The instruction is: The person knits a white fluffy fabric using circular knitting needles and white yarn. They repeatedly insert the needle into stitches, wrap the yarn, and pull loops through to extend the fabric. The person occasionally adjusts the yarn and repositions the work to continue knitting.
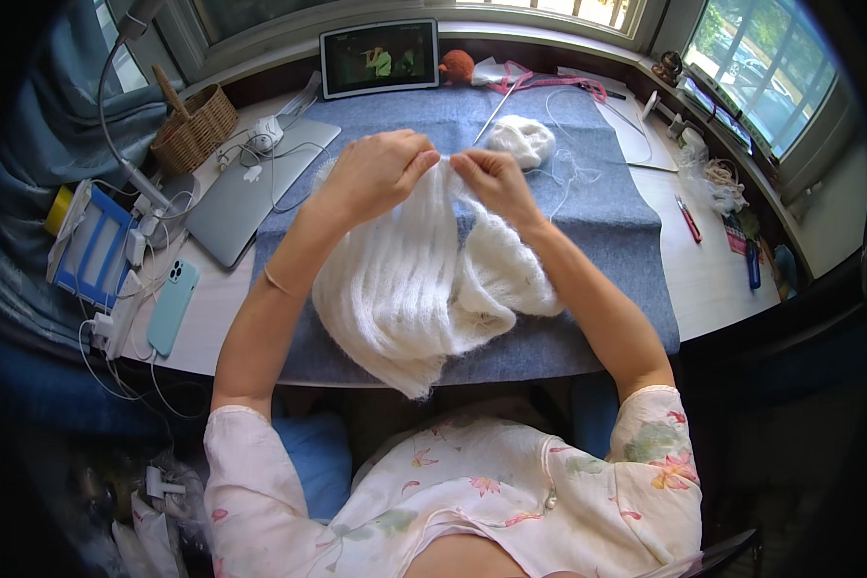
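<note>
A fluffy white knitted piece (pixel 414 289) with ribbed rows lies bunched on a blue-grey cloth (pixel 607 222) and hangs over the desk's front edge. My left hand (pixel 376 171) pinches its top edge from the left. My right hand (pixel 493 183) grips the same edge just to the right, thumbs nearly touching. Behind my hands sits a white ball of yarn (pixel 522 140), with a thin strand trailing over the cloth. A long knitting needle (pixel 496 114) lies beside the ball.
A tablet (pixel 380 58) stands at the back. A closed silver laptop (pixel 246 188), a wicker basket (pixel 193 125), a pale green phone (pixel 171 306) and cables fill the left side. An orange yarn ball (pixel 457 65), pink strap and red pen (pixel 687 219) lie right.
</note>
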`<state>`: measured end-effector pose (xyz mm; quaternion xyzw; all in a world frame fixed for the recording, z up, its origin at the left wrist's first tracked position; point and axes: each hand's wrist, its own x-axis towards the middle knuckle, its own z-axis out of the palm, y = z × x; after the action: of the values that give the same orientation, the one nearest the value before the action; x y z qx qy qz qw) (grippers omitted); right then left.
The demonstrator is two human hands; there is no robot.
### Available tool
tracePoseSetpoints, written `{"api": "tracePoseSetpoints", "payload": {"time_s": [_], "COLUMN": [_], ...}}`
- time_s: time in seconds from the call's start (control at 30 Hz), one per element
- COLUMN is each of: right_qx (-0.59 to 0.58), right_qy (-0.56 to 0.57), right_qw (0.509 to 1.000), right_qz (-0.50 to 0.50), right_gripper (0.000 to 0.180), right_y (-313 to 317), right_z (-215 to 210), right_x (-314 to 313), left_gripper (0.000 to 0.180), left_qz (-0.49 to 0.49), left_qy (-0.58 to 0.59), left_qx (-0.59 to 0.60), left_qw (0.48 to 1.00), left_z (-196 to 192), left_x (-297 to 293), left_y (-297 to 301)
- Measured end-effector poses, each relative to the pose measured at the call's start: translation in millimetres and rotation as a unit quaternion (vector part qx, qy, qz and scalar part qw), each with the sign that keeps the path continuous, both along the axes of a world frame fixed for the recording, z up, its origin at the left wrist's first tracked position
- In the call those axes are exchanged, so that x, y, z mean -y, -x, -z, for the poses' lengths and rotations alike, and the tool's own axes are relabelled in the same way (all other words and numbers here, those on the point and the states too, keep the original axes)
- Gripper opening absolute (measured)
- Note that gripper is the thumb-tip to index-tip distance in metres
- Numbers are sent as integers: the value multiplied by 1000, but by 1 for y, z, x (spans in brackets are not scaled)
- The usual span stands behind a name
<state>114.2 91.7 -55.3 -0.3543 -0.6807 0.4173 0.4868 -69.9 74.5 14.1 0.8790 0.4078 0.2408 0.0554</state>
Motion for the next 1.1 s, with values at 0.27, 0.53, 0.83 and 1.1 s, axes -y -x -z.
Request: {"api": "tracePoseSetpoints", "payload": {"time_s": [0.27,0.53,0.83,1.1], "right_qx": [131,123,149,144], "right_qy": [-258,-184,-116,-93], "right_qw": [956,974,981,985], "right_qz": [43,45,45,33], "right_gripper": [18,23,22,19], "right_y": [-21,-24,-17,-13], "right_z": [-107,-41,0,8], "right_x": [38,-39,-20,-7], "left_gripper": [23,19,20,20], "left_qz": [156,90,51,29], "left_qy": [8,38,80,89], "left_qx": [131,229,213,223], "left_qw": [979,969,972,970], "left_z": [-54,13,59,66], "left_x": [9,-56,-39,-19], "left_y": [-5,-15,-13,-10]}}
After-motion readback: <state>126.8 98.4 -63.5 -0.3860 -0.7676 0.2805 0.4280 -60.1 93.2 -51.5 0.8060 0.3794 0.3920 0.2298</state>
